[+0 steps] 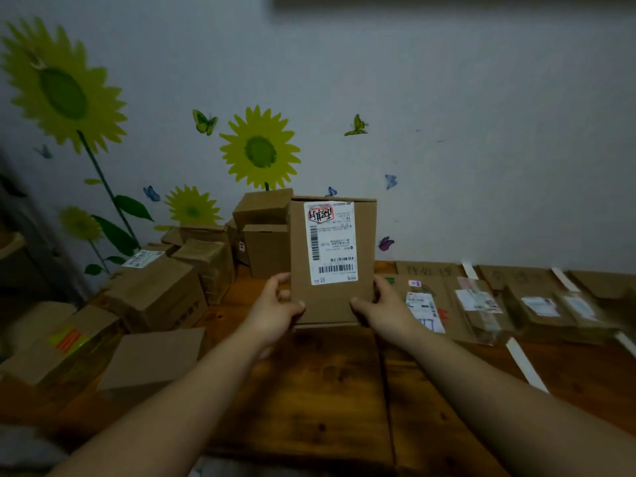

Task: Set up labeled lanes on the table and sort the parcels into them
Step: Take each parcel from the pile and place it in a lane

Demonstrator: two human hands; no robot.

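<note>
Left hand [275, 309] and right hand [385, 306] clasp a labelled box [332, 266] upright above mid-counter [309, 390], lanes taped and some parcels [475, 304] sorted at right, a big pile [179, 270] left waiting.

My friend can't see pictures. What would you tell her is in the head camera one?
Two bare hands, left hand and right hand, hold a cardboard box upright over a wooden table, its shipping label facing the camera upside down. Unsorted boxes pile up left; flat parcels lie between white strips on the right.
</note>
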